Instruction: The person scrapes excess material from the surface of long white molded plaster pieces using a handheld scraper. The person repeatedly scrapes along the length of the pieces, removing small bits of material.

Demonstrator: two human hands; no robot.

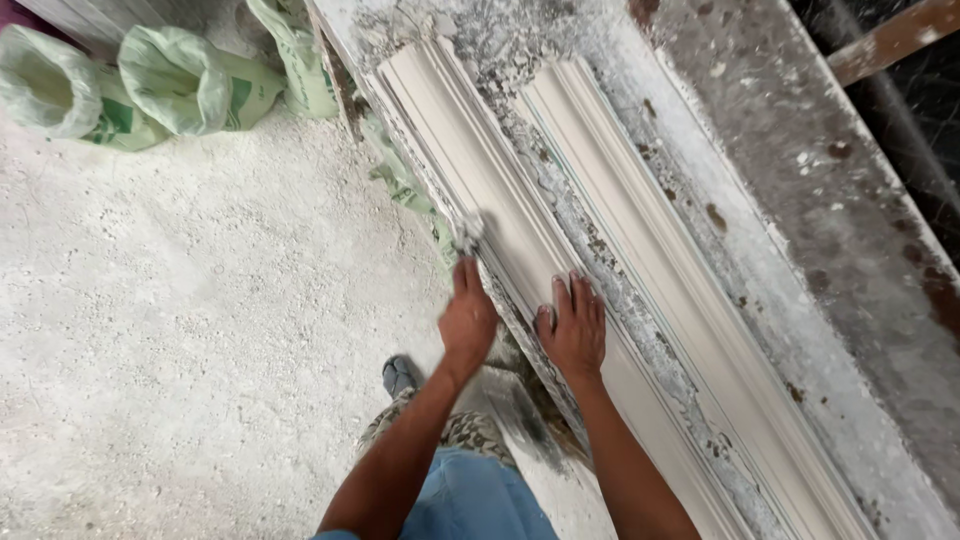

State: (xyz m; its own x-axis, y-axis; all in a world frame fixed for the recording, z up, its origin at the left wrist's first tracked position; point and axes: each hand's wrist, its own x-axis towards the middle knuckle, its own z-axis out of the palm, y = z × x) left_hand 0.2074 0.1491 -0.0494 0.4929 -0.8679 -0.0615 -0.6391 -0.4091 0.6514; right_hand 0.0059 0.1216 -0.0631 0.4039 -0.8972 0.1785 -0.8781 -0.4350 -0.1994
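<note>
White plaster dust and grit cover the floor (180,330) on the left of the head view, and a long bench (800,190), crusted with dried plaster and rust-brown stains, runs diagonally from top centre to bottom right. Two pale moulded strips lie along it side by side: the near moulding (480,170) at the bench's left edge and the far moulding (640,200) just beside it, a rough band of plaster crumbs between them.

Judging by the hands, the step in hand looks like cleaning or trimming the near moulding's outer edge. The left hand (466,318) reaches along that edge with fingers pointed forward; a small whitish clump (470,232) sits just past the fingertips, but whether the fingers pinch it or only touch it cannot be told. The right hand (574,328) lies flat and open on the near moulding, fingers spread, pressing it down. Any further stroke along the edge would call for that steadying pressure and a light touch, since the thin plaster edge could chip.

Three green-and-white sacks (190,85) lie at top left on the floor; the nearest mouths gape, yet their contents stay hidden. A grey shoe (400,375) shows below the bench edge.
</note>
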